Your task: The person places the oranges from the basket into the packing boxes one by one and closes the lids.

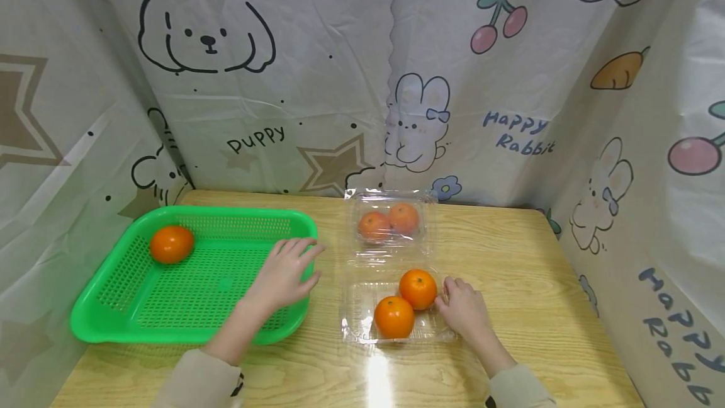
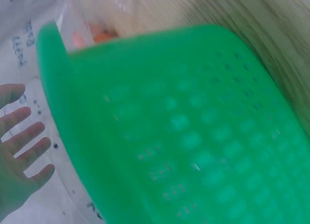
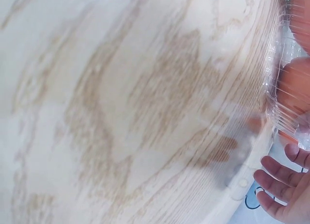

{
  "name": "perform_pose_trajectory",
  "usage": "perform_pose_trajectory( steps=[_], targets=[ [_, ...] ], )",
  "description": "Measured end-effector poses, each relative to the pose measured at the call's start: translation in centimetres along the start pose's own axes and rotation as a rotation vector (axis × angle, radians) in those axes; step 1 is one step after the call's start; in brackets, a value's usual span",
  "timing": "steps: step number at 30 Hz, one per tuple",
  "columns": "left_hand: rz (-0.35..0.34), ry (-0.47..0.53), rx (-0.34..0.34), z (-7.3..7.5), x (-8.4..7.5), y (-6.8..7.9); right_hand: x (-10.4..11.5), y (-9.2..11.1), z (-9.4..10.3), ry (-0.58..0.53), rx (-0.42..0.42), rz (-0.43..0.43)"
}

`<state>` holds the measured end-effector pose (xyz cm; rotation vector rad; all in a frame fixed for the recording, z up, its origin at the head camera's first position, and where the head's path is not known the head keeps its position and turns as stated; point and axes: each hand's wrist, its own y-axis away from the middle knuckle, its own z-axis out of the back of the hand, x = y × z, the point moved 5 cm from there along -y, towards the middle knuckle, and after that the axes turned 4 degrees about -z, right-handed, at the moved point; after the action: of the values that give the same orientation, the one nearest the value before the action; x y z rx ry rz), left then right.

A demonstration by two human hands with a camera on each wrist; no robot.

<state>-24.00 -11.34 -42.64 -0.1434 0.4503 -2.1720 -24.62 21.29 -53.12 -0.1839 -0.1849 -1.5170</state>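
My left hand [image 1: 283,274] is over the right side of a green basket [image 1: 226,337], its fingers spread and nothing in them. One orange [image 1: 172,244] lies at the basket's far left. In front of me, a clear plastic box [image 1: 359,331] holds two oranges, a nearer one [image 1: 394,317] and a farther one [image 1: 418,289] beside it. My right hand [image 1: 466,310] is at the box's right edge, fingertips close to the farther orange; whether they touch is unclear. In the right wrist view, the right hand's fingers [image 3: 278,187] are loosely bent beside the plastic.
Behind the front box, two more oranges [image 1: 389,221] show hazily through clear plastic [image 1: 427,244]. Whether this plastic joins the front box is unclear. The wooden table [image 1: 510,257] is bordered at the back and sides by a printed curtain [image 1: 340,49].
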Motion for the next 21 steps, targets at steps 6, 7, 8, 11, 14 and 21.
perform_pose_trajectory(
  steps=[6,7,8,11,14,21],
  targets=[
    [0.079,-0.007,0.003,0.0,2.7,1.5,-0.1,0.1,0.1,0.01,-0.012,-0.012],
    [0.094,-0.007,0.004,0.0,3.2,1.8,-0.1,0.1,0.1,0.013,-0.014,-0.012],
    [0.106,-0.008,0.005,0.0,3.6,2.1,-0.1,0.1,0.1,0.014,-0.016,-0.012],
    [0.15,-0.01,0.02,0.0,5.0,2.9,-0.2,0.1,0.0,0.022,-0.012,-0.015],
    [0.199,-0.014,0.045,0.0,6.4,3.7,-0.2,0.0,-0.1,0.023,-0.006,-0.019],
    [0.295,-0.046,0.084,0.1,9.6,5.8,-0.2,0.0,-0.1,0.016,-0.009,-0.023]
  ],
)
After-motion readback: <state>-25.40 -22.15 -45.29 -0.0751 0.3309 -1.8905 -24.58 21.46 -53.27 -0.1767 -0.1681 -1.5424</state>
